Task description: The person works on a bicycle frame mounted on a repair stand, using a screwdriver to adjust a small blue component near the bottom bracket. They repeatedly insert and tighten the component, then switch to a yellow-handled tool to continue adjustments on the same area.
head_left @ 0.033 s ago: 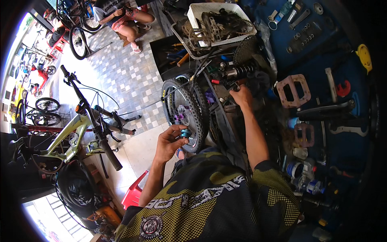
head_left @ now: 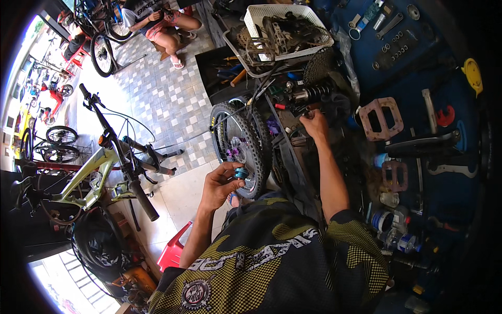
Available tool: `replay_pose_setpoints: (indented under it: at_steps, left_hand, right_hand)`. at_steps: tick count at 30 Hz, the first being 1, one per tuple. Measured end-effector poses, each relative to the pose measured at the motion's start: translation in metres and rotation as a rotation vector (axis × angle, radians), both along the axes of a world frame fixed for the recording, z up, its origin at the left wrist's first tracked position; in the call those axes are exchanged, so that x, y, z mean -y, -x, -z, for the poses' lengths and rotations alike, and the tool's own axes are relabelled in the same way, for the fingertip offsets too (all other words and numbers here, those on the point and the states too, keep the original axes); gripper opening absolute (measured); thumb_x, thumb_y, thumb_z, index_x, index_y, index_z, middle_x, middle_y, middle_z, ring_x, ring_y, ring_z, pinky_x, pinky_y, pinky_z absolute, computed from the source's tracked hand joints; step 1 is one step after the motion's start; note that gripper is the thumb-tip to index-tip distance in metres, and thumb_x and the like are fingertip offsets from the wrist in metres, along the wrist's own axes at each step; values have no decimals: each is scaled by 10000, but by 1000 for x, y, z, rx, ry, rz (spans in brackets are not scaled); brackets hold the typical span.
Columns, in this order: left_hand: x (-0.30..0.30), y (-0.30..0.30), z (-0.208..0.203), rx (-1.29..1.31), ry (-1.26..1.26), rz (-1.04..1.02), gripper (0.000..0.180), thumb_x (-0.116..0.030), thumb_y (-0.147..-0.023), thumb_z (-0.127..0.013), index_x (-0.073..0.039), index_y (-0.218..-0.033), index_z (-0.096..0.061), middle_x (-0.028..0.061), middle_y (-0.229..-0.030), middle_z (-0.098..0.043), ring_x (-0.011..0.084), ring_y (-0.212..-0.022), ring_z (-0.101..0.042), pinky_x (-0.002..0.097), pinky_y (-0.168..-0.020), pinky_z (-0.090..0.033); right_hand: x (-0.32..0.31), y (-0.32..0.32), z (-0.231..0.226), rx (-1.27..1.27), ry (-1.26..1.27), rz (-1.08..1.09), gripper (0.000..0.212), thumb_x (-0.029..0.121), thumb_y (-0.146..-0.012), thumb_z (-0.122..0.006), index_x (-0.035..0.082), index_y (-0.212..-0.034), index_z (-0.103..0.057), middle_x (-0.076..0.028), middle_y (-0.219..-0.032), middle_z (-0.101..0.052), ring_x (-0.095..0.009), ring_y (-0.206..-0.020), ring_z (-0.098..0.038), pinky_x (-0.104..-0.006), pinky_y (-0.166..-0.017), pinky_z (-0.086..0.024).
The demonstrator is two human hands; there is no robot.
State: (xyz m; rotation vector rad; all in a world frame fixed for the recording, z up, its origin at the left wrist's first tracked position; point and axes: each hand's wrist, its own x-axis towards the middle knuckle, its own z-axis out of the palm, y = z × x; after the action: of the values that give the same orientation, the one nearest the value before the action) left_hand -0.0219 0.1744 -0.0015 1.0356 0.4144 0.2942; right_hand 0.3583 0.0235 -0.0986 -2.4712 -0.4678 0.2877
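Between the thumb and fingers of my left hand (head_left: 219, 184) is a small teal metal ring-shaped bike part (head_left: 241, 173), held up in front of a bicycle wheel (head_left: 241, 136). My right hand (head_left: 315, 125) reaches over the cluttered workbench (head_left: 293, 123). Its fingers are curled down at a small dark item, partly hidden, that I cannot make out. Just beyond that hand lies a coil-spring shock absorber (head_left: 309, 93). A red-ended piece (head_left: 280, 106) rests to its left.
A white plastic basket (head_left: 251, 20) of greasy parts stands at the far end. Right of the bench, a blue surface holds pedals (head_left: 380, 119), wrenches (head_left: 430, 109) and bottles (head_left: 407, 242). A yellow-green bicycle frame (head_left: 86, 175) stands left. A person (head_left: 166, 31) sits farther off.
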Motion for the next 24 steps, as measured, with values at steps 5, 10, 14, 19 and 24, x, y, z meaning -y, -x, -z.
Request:
replay_pose_setpoints:
  at_steps: [5, 10, 14, 19, 24]
  left_hand:
    - [-11, -3, -4, 41, 29, 12, 454, 99, -877, -736, 34, -1315, -631, 97, -1244, -675, 177, -1139, -648, 309, -956, -552]
    - [-19, -6, 0, 147, 109, 54, 453, 76, -897, -717, 28, -1336, -614, 141, -1287, -671, 237, -1069, -703, 357, -920, -593]
    - [-21, -17, -4, 316, 284, 73, 447, 17, -915, -721, 10, -1342, -592, 182, -1266, -673, 290, -1009, -722, 373, -850, -620]
    - [-26, -19, -14, 392, 382, 101, 423, 21, -908, -724, 16, -1314, -607, 199, -1248, -672, 304, -1010, -722, 378, -822, -629]
    - [-27, -13, -23, 406, 348, 84, 426, 26, -895, -737, 21, -1303, -613, 182, -1212, -675, 314, -994, -728, 374, -798, -631]
  right_hand:
    - [14, -9, -10, -229, -790, -133, 371, 83, -889, -719, 53, -1241, -605, -57, -1141, -697, -113, -670, -553, -302, -601, -472]
    - [14, 40, -83, -776, -1074, -271, 433, 33, -905, -685, 67, -1320, -566, -73, -1120, -693, 0, -590, -412, -202, -461, -282]
    - [8, 87, -106, -974, -1132, -449, 498, 23, -878, -702, 59, -1355, -564, -79, -1143, -694, -11, -633, -464, -200, -514, -366]
    - [-15, 144, -129, -910, -1002, -619, 532, -30, -822, -757, 62, -1321, -598, -45, -1205, -678, -6, -744, -527, -185, -689, -463]
    - [-29, 167, -131, -956, -942, -737, 546, -54, -805, -789, 72, -1307, -617, -2, -1229, -689, 22, -637, -399, -160, -580, -357]
